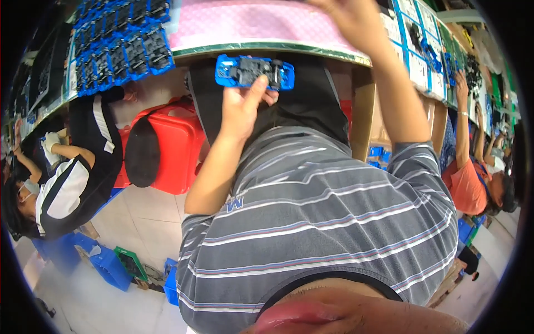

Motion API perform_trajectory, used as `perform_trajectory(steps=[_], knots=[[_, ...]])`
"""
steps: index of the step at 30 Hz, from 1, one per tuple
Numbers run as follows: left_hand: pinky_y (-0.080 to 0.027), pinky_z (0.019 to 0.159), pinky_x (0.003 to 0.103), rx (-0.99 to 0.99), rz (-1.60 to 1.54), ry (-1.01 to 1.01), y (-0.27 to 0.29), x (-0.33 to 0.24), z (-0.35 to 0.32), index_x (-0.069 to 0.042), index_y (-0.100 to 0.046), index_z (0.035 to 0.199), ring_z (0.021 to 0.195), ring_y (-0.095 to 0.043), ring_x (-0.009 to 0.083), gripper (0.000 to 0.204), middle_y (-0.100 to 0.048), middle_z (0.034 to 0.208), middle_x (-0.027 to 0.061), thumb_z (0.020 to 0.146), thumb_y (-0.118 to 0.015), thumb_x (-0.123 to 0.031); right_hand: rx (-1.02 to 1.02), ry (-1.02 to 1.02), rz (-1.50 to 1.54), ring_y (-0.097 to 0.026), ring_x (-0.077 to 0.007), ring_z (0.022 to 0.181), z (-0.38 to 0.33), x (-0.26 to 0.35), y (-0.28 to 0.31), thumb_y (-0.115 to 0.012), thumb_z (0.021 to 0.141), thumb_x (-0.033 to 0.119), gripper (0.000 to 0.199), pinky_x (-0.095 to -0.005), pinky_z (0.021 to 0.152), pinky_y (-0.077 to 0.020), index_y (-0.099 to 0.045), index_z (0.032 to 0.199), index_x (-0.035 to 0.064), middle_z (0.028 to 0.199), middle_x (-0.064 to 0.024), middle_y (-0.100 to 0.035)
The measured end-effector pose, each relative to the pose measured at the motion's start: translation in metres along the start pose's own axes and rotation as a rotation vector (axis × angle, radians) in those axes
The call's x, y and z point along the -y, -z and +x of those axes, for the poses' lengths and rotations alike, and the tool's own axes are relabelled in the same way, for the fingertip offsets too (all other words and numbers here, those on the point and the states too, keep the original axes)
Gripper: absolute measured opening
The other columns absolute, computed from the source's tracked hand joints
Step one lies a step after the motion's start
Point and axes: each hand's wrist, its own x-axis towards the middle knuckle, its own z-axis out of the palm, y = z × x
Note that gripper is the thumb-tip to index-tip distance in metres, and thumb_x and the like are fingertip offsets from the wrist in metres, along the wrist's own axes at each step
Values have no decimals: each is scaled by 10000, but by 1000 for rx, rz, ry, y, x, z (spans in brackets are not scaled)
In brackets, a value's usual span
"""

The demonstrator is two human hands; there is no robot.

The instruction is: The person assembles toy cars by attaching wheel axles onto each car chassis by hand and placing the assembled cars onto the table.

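At the far left a seated co-worker point(61, 183) in a black and white top bends over, a gloved hand raised. Above that person, stacked blue trays point(119, 42) with dark parts in their pockets cover the left end of the worktop point(245, 49), whose green edge bends across the top of the view. On the floor below lie a blue bin point(108, 267) and a small green tray point(132, 263) on pale tiles point(147, 222). A red plastic stool point(172, 147) stands under the worktop, a black round pad leaning against its side.

A pink dotted sheet point(250, 22) covers the middle of the worktop. Just below its edge, over the person's lap, the left hand point(242, 106) holds a blue part carrier point(255, 72) with a dark component seated in it; the grip is closed on the carrier's lower edge, thumb up across its front. The person's grey striped shirt point(317, 222) fills the lower centre.

The right hand point(347, 16) reaches up over the worktop at the top edge; its fingers are cut off by the frame, so whether its grip holds anything cannot be told. To its right lie white label cards point(417, 67) in blue frames, in rows. At the far right another co-worker in an orange shirt point(464, 186) reaches onto the same worktop.
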Motion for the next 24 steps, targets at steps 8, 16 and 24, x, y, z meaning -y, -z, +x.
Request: perform_trajectory(steps=[8, 16, 24], knots=[[-511, 599, 291, 76, 167, -89, 0, -15, 13, 21, -678, 804, 651, -629, 146, 120, -665, 726, 84, 907, -617, 24, 315, 72, -199, -619, -397, 1021, -39, 38, -88, -760, 812, 177, 467, -437, 891, -500, -525, 1170, -10, 1042, -212, -639], [-529, 637, 276, -131, 66, -223, -3, -24, 14, 21, -576, 1131, 765, -653, 149, 213, -670, 976, 104, 921, -610, 1, 349, 118, -224, -635, -364, 1023, -28, 35, -106, -787, 785, 185, 525, -412, 894, -512, -534, 1206, 1, 1104, -190, -638], [-574, 854, 383, -195, -104, -233, 88, -122, 3, -124, -332, 1447, 1093, -633, 214, 431, -564, 1299, 76, 1063, -475, -256, -57, -119, -417, -667, -219, 783, -8, -86, -60, -749, 855, 145, 265, -329, 732, -540, -651, 1042, -16, 905, -134, -684]])
